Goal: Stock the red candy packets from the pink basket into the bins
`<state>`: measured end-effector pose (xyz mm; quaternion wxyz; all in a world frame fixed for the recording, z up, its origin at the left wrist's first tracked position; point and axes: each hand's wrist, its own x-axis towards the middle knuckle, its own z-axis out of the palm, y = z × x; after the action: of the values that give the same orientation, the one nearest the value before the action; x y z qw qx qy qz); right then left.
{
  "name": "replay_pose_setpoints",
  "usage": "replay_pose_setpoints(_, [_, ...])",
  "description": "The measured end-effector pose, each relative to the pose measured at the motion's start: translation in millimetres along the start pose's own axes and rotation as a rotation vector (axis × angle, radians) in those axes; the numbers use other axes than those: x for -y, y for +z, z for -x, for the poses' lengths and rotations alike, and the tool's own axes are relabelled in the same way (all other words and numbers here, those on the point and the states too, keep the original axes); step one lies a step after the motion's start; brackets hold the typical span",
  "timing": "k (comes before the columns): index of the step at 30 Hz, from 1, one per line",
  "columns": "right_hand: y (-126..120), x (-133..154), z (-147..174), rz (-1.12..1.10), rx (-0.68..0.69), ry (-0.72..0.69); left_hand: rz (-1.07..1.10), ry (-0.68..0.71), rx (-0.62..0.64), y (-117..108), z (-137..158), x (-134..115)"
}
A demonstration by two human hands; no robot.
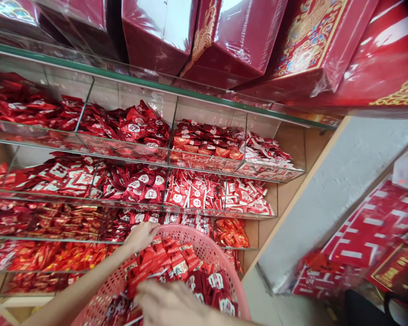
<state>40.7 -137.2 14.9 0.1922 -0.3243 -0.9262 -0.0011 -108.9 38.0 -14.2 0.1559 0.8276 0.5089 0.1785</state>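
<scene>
Well, maroon packets (219,297), labels (216,280) illegible

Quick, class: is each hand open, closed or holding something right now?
Left hand: closed on the rim of the pink basket.
Right hand: blurred, over the packets in the basket; whether open or holding any cannot be told.

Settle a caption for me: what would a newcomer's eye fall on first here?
The pink basket, low and near the centre, comes first: it holds red and maroon packets, with the left hand at its edge and the blurred right hand over them. Behind it, shelves of small reddish packets climb towards large dark-red boxes at the top.
</scene>
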Motion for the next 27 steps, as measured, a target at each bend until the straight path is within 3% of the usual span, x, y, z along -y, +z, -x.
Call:
replay_pose_setpoints(6, [-76, -88, -44, -0.16, -0.465, 0.574, -0.022, 0.018, -0.005, 2, -1, 3])
replay_pose_setpoints(8, [-85, -116, -51, -0.247, -0.504, 0.736, -0.041, 0.012, -0.007, 3, -2, 4])
replay_pose_setpoints(11, [-83, -142, -58, -0.459, -0.446, 0.893, -0.055, 0.006, -0.003, 3, -2, 4])
replay_pose_setpoints(17, [-68, -150, -72, -0.62, -0.43, 0.912, -0.054, 0.021, -0.011, 2, -1, 3])
replay_pose_setpoints(23, [-63, -145, -79, -0.733, -0.511, 0.893, -0.053, 0.031, -0.013, 2, -2, 2])
replay_pose_setpoints(27, [-65, -142, -72, -0.794, -0.594, 0.808, -0.046, 0.01, 0.0, 2, -2, 3])
